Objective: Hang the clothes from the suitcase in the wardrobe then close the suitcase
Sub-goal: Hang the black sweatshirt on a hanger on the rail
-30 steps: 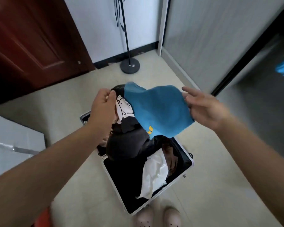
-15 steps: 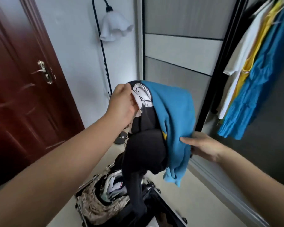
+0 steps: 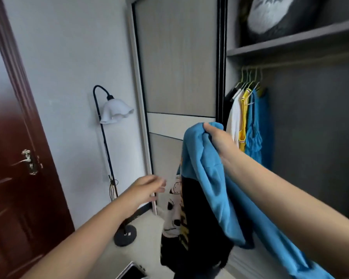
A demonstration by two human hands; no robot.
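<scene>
My right hand (image 3: 220, 137) bunches the soft blue-and-black garment (image 3: 201, 188) in a clenched grip — left hand (image 3: 147, 188) released, fingers loosely spread

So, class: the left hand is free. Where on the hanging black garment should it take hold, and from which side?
Probably the top of the black garment, just under the blue garment draped over it. Come from the left, where the open left hand already is. The right hand grips the bundle's top, and the black cloth hangs limp, so a high grip should bear its weight.
</scene>
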